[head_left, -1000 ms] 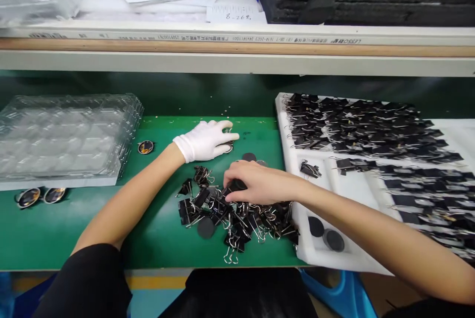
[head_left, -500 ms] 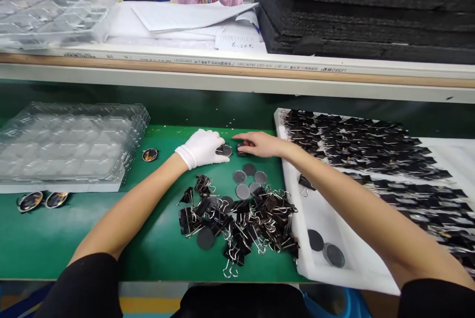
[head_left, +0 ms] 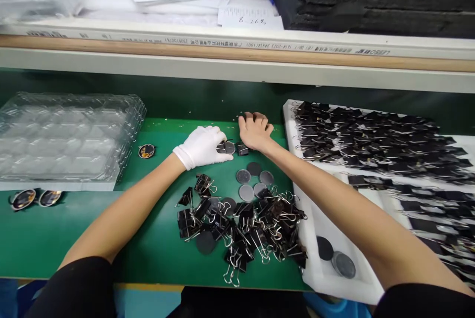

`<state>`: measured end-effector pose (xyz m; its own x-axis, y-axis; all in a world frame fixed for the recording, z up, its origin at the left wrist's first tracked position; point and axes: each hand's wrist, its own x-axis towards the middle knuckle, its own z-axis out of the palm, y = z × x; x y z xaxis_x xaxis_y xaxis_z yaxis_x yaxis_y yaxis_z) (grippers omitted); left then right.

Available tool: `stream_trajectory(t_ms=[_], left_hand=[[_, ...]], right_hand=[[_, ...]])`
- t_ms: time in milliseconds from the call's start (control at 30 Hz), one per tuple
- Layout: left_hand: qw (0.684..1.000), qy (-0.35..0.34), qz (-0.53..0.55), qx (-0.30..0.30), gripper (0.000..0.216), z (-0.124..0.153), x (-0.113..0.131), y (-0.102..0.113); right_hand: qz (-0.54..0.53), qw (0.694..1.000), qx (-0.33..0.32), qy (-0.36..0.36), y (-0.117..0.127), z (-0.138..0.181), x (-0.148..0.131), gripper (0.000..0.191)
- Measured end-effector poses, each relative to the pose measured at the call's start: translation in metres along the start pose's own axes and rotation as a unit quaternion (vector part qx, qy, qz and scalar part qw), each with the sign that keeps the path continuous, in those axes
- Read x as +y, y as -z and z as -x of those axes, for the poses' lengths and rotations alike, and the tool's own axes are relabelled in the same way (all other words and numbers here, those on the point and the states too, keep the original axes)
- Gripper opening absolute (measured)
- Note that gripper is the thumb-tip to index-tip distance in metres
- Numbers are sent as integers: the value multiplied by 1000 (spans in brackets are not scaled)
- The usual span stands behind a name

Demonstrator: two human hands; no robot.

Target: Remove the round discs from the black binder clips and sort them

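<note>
Pinching a disc (head_left: pixel 227 148) by its left rim, the gloved left grip (head_left: pixel 202 147) was rested on the table (head_left: pixel 156 239), thumb below and fingers curled above. A clip (head_left: pixel 243 149) was lain just right of the disc, touching or nearly touching it, directly under the heel of the bare right grip (head_left: pixel 254 131). That grip's fingers were curled knuckles-up beyond the clip; whether the clip was actually grasped could not be told.

The work was judged to be done best with the disc kept flat and pinned by its rim only, so that the edge facing the clip was left free. The clip's mouth was best squared to that edge, and its wire handles kept out from under the glove.

Loose discs (head_left: pixel 254 179) and a clip pile (head_left: pixel 241 224) were spread behind both grips, toward the person, and a foam tray (head_left: pixel 290 122) stood right of the right grip.
</note>
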<state>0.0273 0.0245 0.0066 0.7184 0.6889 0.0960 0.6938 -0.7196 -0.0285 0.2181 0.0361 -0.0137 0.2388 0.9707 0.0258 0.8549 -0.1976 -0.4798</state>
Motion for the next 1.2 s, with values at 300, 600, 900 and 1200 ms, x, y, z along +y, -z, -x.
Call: stream_trajectory(t_ms=[300, 600, 900, 1200], left_hand=[[1000, 4, 28, 7, 61, -7, 11, -6], [998, 14, 47, 27, 58, -8, 15, -8], [921, 128, 366, 35, 39, 1, 34, 37], [865, 102, 490, -40, 44, 16, 94, 60]], right_hand=[[-15, 996, 79, 36, -2, 6, 15, 52], [-72, 994, 88, 3, 11, 7, 5, 45], [-76, 922, -56, 375, 93, 86, 9, 31], [-226, 948, -53, 216, 113, 139, 48, 17]])
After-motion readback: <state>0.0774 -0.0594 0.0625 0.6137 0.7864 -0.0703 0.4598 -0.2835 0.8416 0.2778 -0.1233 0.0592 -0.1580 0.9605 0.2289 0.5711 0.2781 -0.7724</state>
